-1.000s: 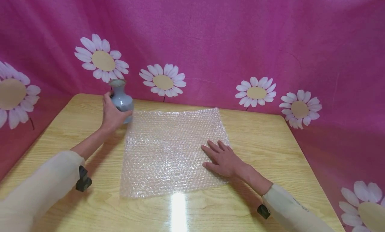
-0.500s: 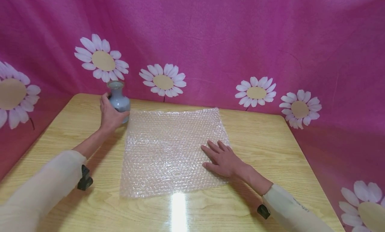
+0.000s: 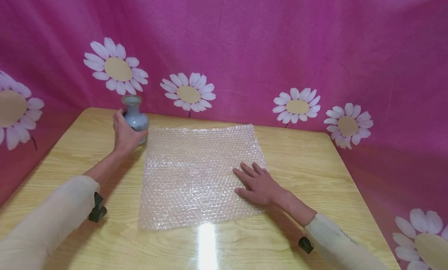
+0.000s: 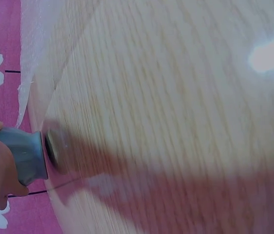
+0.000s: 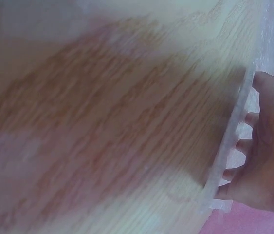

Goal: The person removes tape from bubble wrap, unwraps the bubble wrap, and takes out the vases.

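A glossy blue-grey vase with a flared rim stands upright at the back left of the table. My left hand grips its body from the near left side, thumb across the front. In the left wrist view the vase's base is very close to the tabletop; whether it touches is hard to tell. A sheet of bubble wrap lies flat just right of the vase. Spread and straight, the fingers of my right hand rest on the sheet's right part, as the right wrist view also shows.
The wooden table has a glossy top with a bright light reflection near its front. A pink curtain printed with large white daisies hangs behind and around it. Small black devices are strapped at both sleeves.
My left hand has shifted the vase slightly left and down, away from the bubble wrap's edge. My right hand stays in place on the sheet.
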The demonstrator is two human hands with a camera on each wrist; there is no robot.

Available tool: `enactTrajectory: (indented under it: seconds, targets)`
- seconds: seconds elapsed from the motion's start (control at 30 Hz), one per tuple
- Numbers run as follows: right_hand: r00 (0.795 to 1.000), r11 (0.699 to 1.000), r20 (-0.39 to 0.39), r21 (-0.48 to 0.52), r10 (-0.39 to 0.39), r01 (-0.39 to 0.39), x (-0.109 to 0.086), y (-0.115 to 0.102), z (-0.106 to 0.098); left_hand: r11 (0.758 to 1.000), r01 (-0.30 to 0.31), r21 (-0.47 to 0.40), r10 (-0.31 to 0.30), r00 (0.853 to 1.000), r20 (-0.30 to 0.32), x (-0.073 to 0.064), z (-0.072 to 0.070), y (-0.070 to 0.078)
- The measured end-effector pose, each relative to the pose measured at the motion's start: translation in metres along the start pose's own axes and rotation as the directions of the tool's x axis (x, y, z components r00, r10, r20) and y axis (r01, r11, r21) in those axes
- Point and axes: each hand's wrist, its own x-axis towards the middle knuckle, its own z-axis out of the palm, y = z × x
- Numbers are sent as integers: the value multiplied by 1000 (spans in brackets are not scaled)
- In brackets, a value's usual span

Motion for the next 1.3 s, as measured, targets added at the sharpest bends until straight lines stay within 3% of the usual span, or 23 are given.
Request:
enactTrajectory:
  seconds: [0.33,0.6,0.83,1.3]
  targets:
    - [1000,1000,0,0,1,-1,0,-1,-2,1000,-19,5,19,1000,-23,2,0,-6]
    - [1000,1000,-3,-5,2,-2,0,-1,-1,999,-34,10,34,999,-4,3,-5,-6]
    - [1000,1000,-3,-5,-1,1,1,0,0,1000,-7,22,7,1000,5,1,-10,-8]
    - [1000,1000,-7,-12,-5,5,1,0,0,1000,-14,19,14,1000,-10,-1,-12,-14]
